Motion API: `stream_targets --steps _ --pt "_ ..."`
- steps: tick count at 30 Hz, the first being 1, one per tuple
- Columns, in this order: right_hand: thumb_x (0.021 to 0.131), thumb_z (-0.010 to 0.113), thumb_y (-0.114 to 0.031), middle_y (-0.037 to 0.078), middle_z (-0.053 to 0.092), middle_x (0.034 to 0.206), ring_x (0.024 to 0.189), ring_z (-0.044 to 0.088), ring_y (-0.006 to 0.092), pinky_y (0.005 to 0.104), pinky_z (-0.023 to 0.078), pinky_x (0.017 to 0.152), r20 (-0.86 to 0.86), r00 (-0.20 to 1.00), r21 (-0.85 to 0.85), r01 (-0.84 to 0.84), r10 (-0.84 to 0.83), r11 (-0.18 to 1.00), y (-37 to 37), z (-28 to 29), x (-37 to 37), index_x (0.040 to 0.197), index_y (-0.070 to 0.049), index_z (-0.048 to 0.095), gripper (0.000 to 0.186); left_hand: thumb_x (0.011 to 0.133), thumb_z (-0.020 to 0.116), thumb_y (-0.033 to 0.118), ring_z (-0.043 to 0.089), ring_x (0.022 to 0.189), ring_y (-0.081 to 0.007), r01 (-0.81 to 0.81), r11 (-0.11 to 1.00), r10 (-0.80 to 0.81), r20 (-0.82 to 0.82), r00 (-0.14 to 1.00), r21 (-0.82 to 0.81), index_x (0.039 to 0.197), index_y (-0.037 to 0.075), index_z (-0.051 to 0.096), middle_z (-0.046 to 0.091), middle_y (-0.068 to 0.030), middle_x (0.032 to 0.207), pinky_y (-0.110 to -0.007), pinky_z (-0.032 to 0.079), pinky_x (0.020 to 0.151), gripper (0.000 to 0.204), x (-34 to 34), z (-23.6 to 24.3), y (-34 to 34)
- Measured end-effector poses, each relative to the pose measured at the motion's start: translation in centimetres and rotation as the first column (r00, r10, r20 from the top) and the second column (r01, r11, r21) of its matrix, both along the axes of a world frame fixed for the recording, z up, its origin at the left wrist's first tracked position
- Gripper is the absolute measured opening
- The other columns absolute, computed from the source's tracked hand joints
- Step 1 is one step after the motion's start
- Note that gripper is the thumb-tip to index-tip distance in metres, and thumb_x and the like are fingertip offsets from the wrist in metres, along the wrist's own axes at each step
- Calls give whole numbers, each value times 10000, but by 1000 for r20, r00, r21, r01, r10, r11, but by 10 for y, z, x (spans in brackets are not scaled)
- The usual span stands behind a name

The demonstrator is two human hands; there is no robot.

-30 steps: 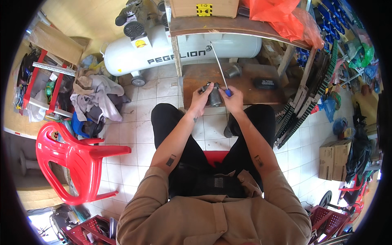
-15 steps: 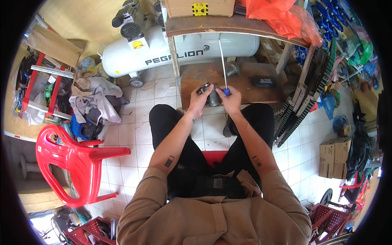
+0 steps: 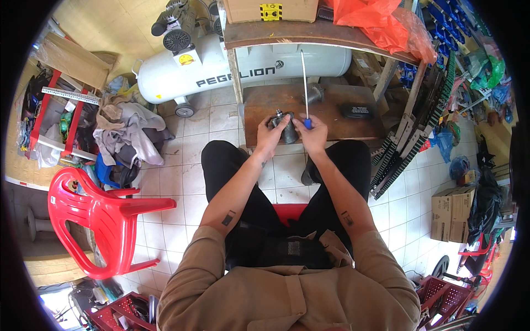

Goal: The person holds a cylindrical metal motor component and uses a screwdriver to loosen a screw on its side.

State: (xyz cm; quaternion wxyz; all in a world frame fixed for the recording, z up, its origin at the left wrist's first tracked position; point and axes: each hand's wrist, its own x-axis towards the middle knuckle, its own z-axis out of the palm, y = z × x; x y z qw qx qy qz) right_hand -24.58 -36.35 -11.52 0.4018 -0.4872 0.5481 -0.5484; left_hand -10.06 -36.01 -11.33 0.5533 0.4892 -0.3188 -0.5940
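My left hand (image 3: 267, 134) is closed around a grey metal cylindrical part (image 3: 289, 132) with a small fitting on its top, held above the front of a low brown wooden shelf (image 3: 262, 99). My right hand (image 3: 313, 137) grips the blue handle of a long screwdriver (image 3: 307, 122) beside that part, its thin pale shaft standing nearly upright in view, with the tip up near the upper shelf. A second grey metal fitting (image 3: 316, 94) lies on the low shelf behind the screwdriver, and a black case (image 3: 357, 111) rests at that shelf's right.
A white compressor tank (image 3: 165, 80) lies behind the shelves. The upper shelf (image 3: 259, 36) bears a cardboard box and orange plastic. A red chair (image 3: 99, 220) and heaped cloths (image 3: 124, 132) are at left. Long black-and-metal rails (image 3: 403, 138) lean at right, near cardboard boxes (image 3: 452, 215).
The screwdriver has swung from leaning leftward to nearly upright, its tip moving right. The metal part has turned slightly in my hands, with its top fitting now showing more.
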Motion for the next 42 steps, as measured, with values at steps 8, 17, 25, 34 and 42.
stream_targets --steps 8,17,25,34,42 --pt "828 804 -87 61 716 820 626 633 79 230 499 525 -5 996 -87 -85 85 993 0 2 -1 1065 16 694 281 836 823 366 641 840 -132 -17 1000 17 16 1000 10 1144 -10 626 680 -88 984 -277 536 704 525 1 2 1" --pt "838 797 -88 55 709 810 608 605 63 219 477 494 96 995 -21 -36 38 999 3 9 1 1075 13 677 284 840 817 378 640 854 -137 -3 1000 3 -11 1000 11 1171 -14 622 676 -89 984 -288 541 722 549 0 9 2" --pt "853 778 -81 60 729 864 648 626 69 226 493 534 -98 995 -144 -46 32 989 -2 -11 -1 1100 12 680 282 837 818 385 640 831 -128 -39 999 39 16 999 -21 1190 -12 612 680 -86 990 -280 540 673 570 -2 2 2" --pt "841 791 -78 67 729 867 662 633 75 233 517 532 -4 997 -67 -83 83 994 -2 -1 -4 1093 7 678 289 834 824 371 635 830 -131 -10 1000 10 -28 1000 -4 1162 -14 626 681 -85 980 -282 531 681 543 1 4 2" --pt "851 790 -103 66 719 816 640 615 69 238 490 528 -61 997 -30 -52 50 998 -1 -4 -2 1068 14 678 271 839 820 371 636 861 -126 -51 999 52 28 998 -17 1177 -27 626 688 -86 999 -280 532 714 557 -1 -1 1"
